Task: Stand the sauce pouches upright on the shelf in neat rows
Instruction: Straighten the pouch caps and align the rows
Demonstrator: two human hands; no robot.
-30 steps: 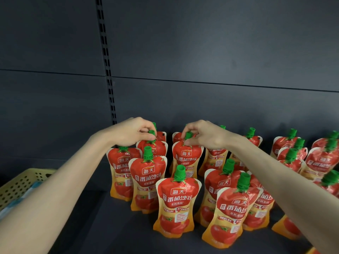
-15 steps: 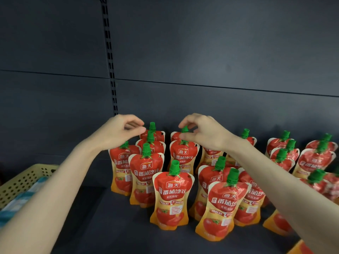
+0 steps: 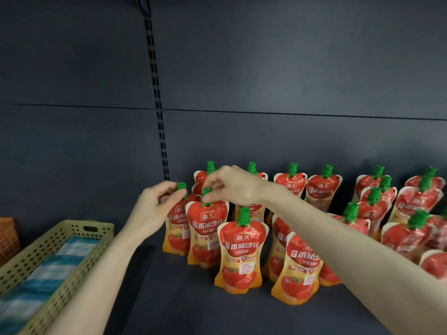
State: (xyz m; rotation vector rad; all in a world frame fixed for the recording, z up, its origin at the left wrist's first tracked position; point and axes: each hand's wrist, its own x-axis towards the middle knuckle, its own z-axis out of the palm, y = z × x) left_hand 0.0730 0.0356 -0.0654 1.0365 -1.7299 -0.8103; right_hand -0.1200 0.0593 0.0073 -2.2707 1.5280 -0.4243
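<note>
Several red and orange sauce pouches with green caps stand upright on the dark shelf (image 3: pixel 193 310), in rows running back to the rear panel. My left hand (image 3: pixel 154 209) pinches the green cap of the leftmost pouch (image 3: pixel 176 228). My right hand (image 3: pixel 234 184) reaches across from the right, and its fingertips pinch the cap of the neighbouring pouch (image 3: pixel 208 223). In front of these stand a third pouch (image 3: pixel 242 252) and a fourth pouch (image 3: pixel 300 269), both untouched. My right forearm hides parts of the middle rows.
A yellow-green perforated basket (image 3: pixel 96 229) holding blue and white packs sits on the shelf at the left, with an orange basket (image 3: pixel 7 235) behind it. A slotted upright (image 3: pixel 157 105) runs up the back panel. More pouches (image 3: pixel 411 201) crowd the right side.
Both hands let go of the caps further back, lifted, and moved left and forward onto the caps of the two left pouches. The view has shifted.
</note>
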